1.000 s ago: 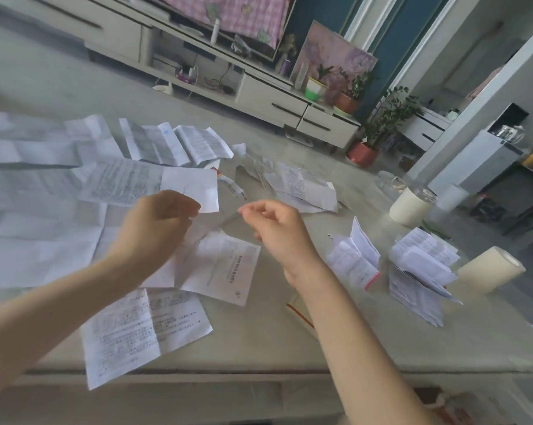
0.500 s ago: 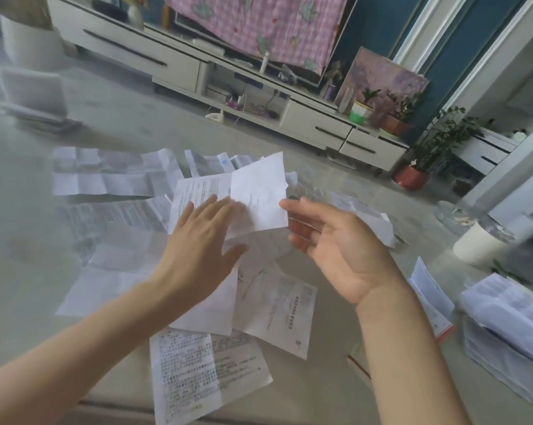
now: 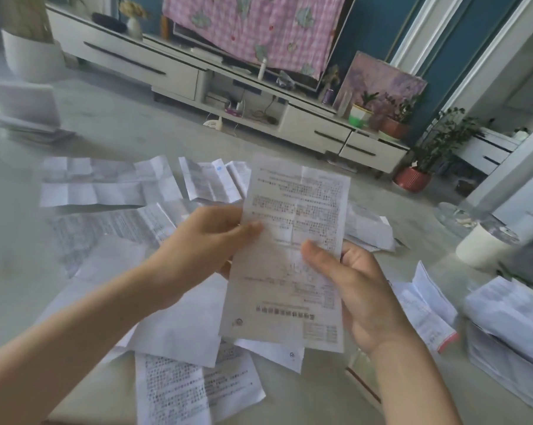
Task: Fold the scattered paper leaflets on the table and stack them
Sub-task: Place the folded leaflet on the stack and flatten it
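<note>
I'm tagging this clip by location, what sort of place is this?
Most likely a home living room: a long white TV cabinet stands against the wall, a pink checked cloth hangs above it, and potted plants stand beside it.

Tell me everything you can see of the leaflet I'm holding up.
The leaflet is a thin white paper sheet, opened out, crossed by fold creases and covered in dense small print, with a bolder line near its lower edge. It is lifted above the table and the other leaflets, printed side towards the camera. The left hand pinches its left edge about midway. The right hand grips its right side, thumb in front and fingers behind.
</note>
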`<state>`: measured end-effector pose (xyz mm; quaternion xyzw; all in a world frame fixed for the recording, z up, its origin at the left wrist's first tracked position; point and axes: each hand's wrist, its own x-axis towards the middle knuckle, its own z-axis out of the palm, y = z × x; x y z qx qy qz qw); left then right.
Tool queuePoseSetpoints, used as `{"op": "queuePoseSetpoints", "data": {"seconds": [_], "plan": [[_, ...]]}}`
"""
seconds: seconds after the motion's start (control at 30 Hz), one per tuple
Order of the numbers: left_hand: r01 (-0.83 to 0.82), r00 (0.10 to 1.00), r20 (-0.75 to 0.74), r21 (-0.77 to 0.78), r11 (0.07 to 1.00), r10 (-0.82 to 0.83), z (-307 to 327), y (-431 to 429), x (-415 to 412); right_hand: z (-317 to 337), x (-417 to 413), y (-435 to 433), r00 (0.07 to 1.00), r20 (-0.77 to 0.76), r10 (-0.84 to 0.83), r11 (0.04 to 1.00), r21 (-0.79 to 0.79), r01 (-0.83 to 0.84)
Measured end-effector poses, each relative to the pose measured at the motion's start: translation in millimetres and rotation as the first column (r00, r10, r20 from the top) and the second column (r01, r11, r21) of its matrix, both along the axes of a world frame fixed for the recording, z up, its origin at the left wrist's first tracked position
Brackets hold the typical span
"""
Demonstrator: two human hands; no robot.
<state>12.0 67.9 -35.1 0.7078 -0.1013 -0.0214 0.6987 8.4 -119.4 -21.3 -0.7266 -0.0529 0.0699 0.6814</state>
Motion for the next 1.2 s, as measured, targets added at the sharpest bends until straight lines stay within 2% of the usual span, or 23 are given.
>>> {"op": "queuePoseSetpoints", "data": {"seconds": [0.17,0.27,0.37,0.47,0.53,0.6,0.7,0.77,0.83,0.9,0.97,1.07,1.13,1.2], "plan": [[0.050,0.990,-0.127,-0.025,0.998,-0.053,-14.0,-3.6,5.8,-9.3,4.1,-0.4,0.999,-0.027,-0.041,0.999,-0.026,0.040],[-0.002,0.986,-0.166,-0.047,0.999,-0.006,-18.7,-4.8,8.4,-12.4,8.0,-2.3,0.989,-0.134,-0.058,0.997,0.033,0.063],[-0.086,0.966,-0.257,-0.188,0.978,0.035,-13.4,-6.2,8.6,-12.0,7.8,-3.2,0.992,-0.119,-0.048,0.998,0.030,0.052],[-0.009,0.926,-0.354,-0.367,0.930,-0.130,-12.1,-2.6,9.0,-10.9,6.1,-6.0,0.998,-0.012,-0.061,0.996,-0.069,0.060],[0.079,0.926,-0.340,-0.249,0.965,-0.164,-17.5,-2.2,9.1,-10.9,5.4,-7.4,0.997,0.067,-0.032,0.985,-0.165,0.043],[0.032,0.953,-0.297,-0.082,0.996,-0.055,-22.4,-4.9,8.7,-10.5,5.5,-9.5,0.998,0.060,0.035,0.980,-0.196,-0.022],[-0.068,0.965,-0.256,-0.006,0.998,0.065,-23.3,-4.5,8.9,-8.0,9.1,-18.1,0.997,0.023,0.072,0.992,-0.103,-0.070],[-0.024,0.974,-0.226,0.034,0.999,0.031,-23.1,-1.4,10.2,-6.8,10.0,-22.1,0.999,0.032,0.038,0.998,-0.052,-0.036],[0.065,0.982,-0.186,0.108,0.992,-0.044,-20.8,-0.9,8.3,-8.6,7.2,-20.2,0.995,0.026,0.093,0.983,-0.159,-0.087],[0.120,0.982,-0.162,0.111,0.987,-0.101,-20.0,-4.1,5.6,-11.0,2.6,-13.2,0.985,-0.012,0.170,0.949,-0.268,-0.167],[0.099,0.985,-0.148,0.038,0.994,-0.093,-19.6,-7.0,5.7,-13.3,2.8,-8.4,0.996,0.020,0.084,0.966,-0.246,-0.077],[0.138,0.960,-0.211,-0.205,0.969,-0.182,-16.6,-9.1,3.8,-17.0,10.0,-12.3,0.979,0.037,-0.198,0.977,-0.073,0.201],[0.179,0.957,-0.198,-0.174,0.968,-0.213,-17.4,-12.1,0.4,-19.1,12.2,-11.2,0.966,-0.018,-0.258,0.966,0.024,0.259],[0.111,0.971,-0.197,-0.122,0.986,-0.134,-20.1,-18.3,-2.8,-20.7,10.6,-6.8,0.970,-0.062,-0.234,0.970,0.058,0.238]]}}
